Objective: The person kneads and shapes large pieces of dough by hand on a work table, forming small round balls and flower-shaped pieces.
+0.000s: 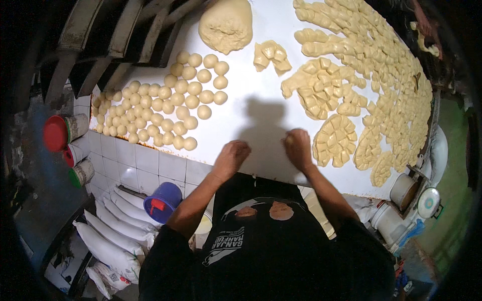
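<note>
My left hand [234, 157] is curled closed over the white tabletop [241, 135], close to its front edge; whatever lies under the fingers is hidden. My right hand [299, 148] is closed too, a short way to the right, with a bit of pale yellow dough showing at its fingertips. Left of my hands sit many round dough balls [167, 106] in loose rows. Just beyond my right hand lie cut dough pieces, among them a scored round slab [335, 140] and a thicker cut clump [321, 90]. A small folded dough strip [271, 55] rests farther back.
A large dough lump [226, 25] sits at the far side. More cut dough [396, 95] covers the right of the table. Dark metal trays [115, 35] stand at the back left. White sacks [113, 241] and a blue bucket [163, 201] are below left; a pot [404, 190] stands right.
</note>
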Demonstrator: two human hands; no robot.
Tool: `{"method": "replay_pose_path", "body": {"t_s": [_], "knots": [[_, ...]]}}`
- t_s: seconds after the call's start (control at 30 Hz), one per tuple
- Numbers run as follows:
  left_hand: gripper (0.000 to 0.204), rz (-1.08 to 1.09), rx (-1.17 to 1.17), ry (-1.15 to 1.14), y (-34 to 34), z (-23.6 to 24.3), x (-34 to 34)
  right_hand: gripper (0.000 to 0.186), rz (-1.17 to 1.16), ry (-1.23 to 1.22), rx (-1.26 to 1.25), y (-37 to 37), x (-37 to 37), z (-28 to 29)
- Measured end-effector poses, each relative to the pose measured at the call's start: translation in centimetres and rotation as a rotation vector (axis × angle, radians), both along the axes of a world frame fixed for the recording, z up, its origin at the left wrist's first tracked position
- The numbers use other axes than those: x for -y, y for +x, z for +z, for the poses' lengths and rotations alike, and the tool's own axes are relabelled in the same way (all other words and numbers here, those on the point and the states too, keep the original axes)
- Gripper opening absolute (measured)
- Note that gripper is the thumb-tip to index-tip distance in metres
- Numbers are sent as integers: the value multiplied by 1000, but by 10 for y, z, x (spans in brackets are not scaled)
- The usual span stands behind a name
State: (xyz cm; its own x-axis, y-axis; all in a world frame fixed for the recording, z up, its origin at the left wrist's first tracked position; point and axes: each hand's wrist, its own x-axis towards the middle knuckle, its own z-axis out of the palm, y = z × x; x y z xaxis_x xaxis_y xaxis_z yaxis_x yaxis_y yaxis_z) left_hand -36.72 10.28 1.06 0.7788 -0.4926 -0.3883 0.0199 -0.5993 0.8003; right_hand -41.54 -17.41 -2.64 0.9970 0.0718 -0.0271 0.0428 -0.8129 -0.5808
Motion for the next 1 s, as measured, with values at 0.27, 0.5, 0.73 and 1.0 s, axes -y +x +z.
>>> {"method": "replay_pose_path", "body": {"t_s": [0.27, 0.5, 0.73, 1.0], "knots": [[35, -286, 652, 24, -12, -37, -39, 38, -57, 57, 508, 338, -62, 40], [32, 35, 726, 122, 238, 62, -12, 37, -152, 159, -532, 149, -89, 44], [20, -72, 676, 351, 341, -17, 53, 29, 86, -93, -199, 32, -18, 32], [28, -544, 638, 33, 2, -14, -33, 40, 217, 22, 190, -30, -19, -24]]}}
